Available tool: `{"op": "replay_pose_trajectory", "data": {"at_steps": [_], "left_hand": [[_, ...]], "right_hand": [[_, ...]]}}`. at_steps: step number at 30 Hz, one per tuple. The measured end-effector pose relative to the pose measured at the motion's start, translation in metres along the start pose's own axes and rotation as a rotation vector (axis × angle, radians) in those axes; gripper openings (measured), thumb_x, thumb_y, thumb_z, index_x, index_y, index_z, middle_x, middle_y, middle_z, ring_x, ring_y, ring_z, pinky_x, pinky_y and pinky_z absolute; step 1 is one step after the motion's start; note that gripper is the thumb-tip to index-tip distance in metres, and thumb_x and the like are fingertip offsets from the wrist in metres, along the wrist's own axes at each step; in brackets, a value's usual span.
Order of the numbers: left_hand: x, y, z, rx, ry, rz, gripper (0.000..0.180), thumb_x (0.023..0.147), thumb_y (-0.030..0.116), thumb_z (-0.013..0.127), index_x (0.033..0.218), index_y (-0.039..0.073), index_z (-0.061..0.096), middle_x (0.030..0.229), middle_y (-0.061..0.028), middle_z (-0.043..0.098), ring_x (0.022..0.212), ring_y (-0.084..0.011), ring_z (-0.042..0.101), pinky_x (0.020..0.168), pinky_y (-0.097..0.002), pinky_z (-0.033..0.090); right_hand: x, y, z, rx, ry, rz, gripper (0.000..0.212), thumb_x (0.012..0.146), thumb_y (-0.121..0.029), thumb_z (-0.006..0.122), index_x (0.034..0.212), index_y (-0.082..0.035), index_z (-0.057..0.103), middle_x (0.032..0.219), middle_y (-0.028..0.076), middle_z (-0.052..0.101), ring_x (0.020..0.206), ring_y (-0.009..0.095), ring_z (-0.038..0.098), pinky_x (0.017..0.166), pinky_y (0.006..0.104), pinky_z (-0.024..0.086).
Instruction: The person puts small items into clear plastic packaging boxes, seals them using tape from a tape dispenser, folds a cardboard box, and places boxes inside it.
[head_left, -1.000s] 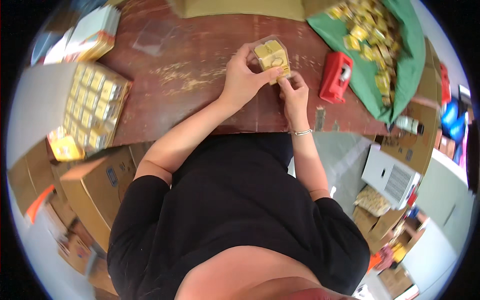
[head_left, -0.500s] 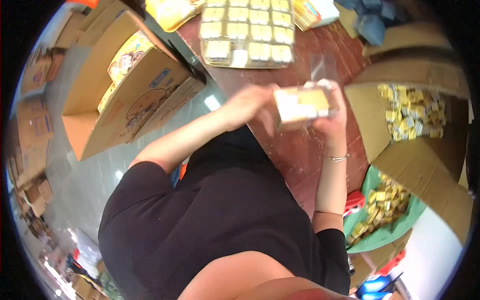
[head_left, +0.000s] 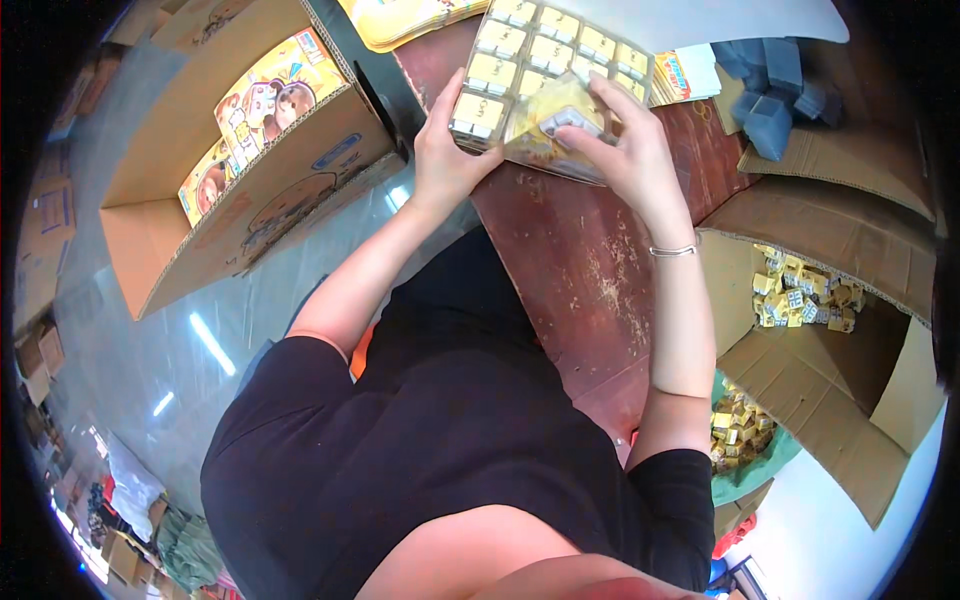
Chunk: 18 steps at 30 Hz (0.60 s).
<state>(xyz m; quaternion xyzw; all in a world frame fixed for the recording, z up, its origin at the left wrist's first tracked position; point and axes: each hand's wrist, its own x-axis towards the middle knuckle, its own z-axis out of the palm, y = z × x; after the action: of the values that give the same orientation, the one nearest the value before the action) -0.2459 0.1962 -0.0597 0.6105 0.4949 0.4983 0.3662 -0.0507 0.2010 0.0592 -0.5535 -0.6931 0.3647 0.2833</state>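
Observation:
A clear tray [head_left: 470, 133] of small yellow-topped blocks [head_left: 482, 110] in rows sits on the far part of the dark red table [head_left: 580, 270]. My left hand [head_left: 447, 165] grips its near left corner, fingers along the side and thumb at the front edge. Over the tray's near right part lies a clear plastic bag [head_left: 530, 125] with a pale, dark-marked piece showing through it. My right hand [head_left: 640, 150] has this bag between thumb and fingers. Blocks under the bag are mostly hidden.
To the left stands an open carton [head_left: 160, 200] holding colourful printed packs [head_left: 270, 100]. Yellow packs [head_left: 410, 22] and printed cards [head_left: 687, 72] lie beside the tray. Grey-blue blocks [head_left: 775, 85] sit far right. A carton [head_left: 810, 370] and a green-lined container [head_left: 745, 480] hold small yellow pieces.
Both hands have moved away from me to the tray, from holding a blurred pale yellow boxy thing above the table. The view has shifted, and the bag now covers part of the tray.

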Motion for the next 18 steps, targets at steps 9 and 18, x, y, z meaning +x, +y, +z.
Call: {"op": "replay_pose_trajectory", "data": {"at_steps": [9,18], "left_hand": [[0.028,-0.019,-0.046,-0.613,-0.354,-0.073,0.080,0.081,0.014,0.061,0.151,0.006,0.023,0.155,-0.0108,0.027,0.143,-0.0240,0.025,0.116,-0.0349,0.020],[0.093,-0.005,0.007,-0.931,-0.287,-0.364,0.061,0.099,0.026,0.043,0.151,0.004,0.020,0.156,-0.0091,0.024,0.144,-0.0228,0.023,0.116,-0.0317,0.018]], "right_hand": [[-0.027,-0.003,0.080,-0.876,0.236,-0.184,0.067,0.077,-0.027,0.075,0.133,-0.005,0.048,0.131,0.014,0.052,0.123,0.034,0.048,0.105,0.0417,0.037],[-0.032,0.072,0.006,0.686,0.596,0.141,0.051,0.098,-0.037,0.051,0.134,-0.002,0.045,0.133,0.009,0.052,0.126,0.017,0.046,0.104,0.0329,0.038]]}}
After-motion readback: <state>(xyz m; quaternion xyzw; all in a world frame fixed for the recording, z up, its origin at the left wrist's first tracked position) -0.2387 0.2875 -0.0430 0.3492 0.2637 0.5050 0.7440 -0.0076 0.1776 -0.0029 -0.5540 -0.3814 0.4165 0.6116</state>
